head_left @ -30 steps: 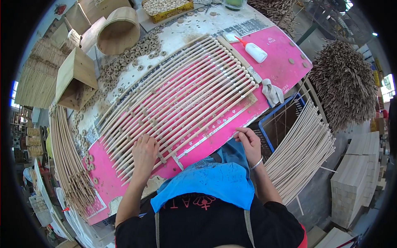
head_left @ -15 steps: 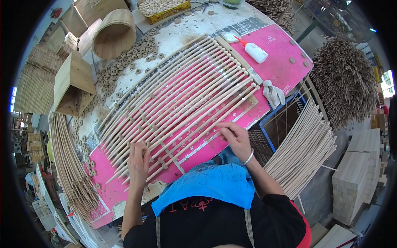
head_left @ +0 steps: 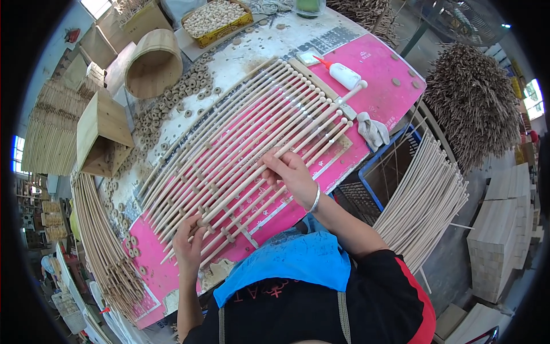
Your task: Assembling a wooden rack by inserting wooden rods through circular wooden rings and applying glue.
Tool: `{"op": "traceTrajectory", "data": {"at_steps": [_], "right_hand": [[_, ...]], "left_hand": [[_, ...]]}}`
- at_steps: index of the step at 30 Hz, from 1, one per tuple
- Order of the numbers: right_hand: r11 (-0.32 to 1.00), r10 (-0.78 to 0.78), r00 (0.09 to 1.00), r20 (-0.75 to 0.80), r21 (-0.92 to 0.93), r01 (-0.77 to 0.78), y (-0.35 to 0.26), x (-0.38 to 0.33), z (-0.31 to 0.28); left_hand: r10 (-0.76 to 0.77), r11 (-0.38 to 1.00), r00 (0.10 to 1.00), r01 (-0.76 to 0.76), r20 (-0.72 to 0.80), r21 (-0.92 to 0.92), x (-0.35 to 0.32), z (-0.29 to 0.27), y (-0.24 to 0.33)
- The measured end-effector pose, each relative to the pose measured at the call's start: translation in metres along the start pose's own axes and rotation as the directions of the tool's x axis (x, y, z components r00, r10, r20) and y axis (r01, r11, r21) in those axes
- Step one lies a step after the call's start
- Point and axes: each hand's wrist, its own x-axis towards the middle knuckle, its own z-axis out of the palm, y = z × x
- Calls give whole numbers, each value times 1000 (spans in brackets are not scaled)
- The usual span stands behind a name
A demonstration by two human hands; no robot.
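Note:
Many long pale wooden rods [head_left: 246,132] lie side by side in a curved fan on a pink mat [head_left: 378,63], with small wooden rings between them. My left hand [head_left: 189,243] presses on the near ends of the rods at the lower left, fingers curled over one rod. My right hand [head_left: 292,172] pinches a rod near the middle of the fan, with a silver bangle on that wrist.
A white glue bottle [head_left: 344,73] and a crumpled white glove [head_left: 372,131] lie at the mat's far right. Loose wooden rings [head_left: 172,100], a round wooden tub [head_left: 152,71], a wooden box [head_left: 103,137] and a yellow tray of beads [head_left: 215,20] sit behind. Spare rods [head_left: 427,198] lean over a blue crate [head_left: 395,160].
Both hands have moved up onto the rods: the right hand from the near edge of the mat toward the middle of the fan, the left hand slightly right along the rod ends.

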Motion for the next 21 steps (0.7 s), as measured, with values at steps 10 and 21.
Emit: {"op": "traceTrajectory", "data": {"at_steps": [10, 21], "right_hand": [[993, 110, 975, 194, 7, -114, 39, -12, 42], [1000, 0, 999, 40, 7, 0, 10, -21, 1]], "left_hand": [[-26, 951, 995, 55, 98, -304, 35, 54, 63], [-89, 966, 983, 124, 158, -228, 23, 47, 57]]}}
